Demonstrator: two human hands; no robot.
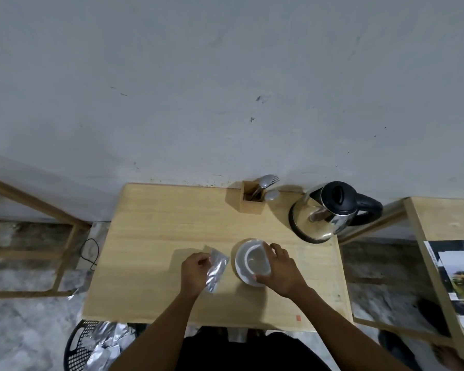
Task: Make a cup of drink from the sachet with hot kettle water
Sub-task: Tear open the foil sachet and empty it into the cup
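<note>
A silver foil sachet [216, 269] is pinched at its upper edge by my left hand [195, 271] and hangs just above the wooden table [156, 236]. To its right a white cup [256, 262] stands on a white saucer [240, 266]. My right hand [283, 269] wraps around the cup's right side, fingers on its rim. A steel kettle [323, 212] with a black lid and handle stands at the table's back right, apart from both hands.
A wooden holder [251, 200] with forks and spoons stands at the back edge by the wall. A black basket [91, 346] of used foil sachets sits on the floor at the front left. A second table with printed sheets [458, 279] is on the right.
</note>
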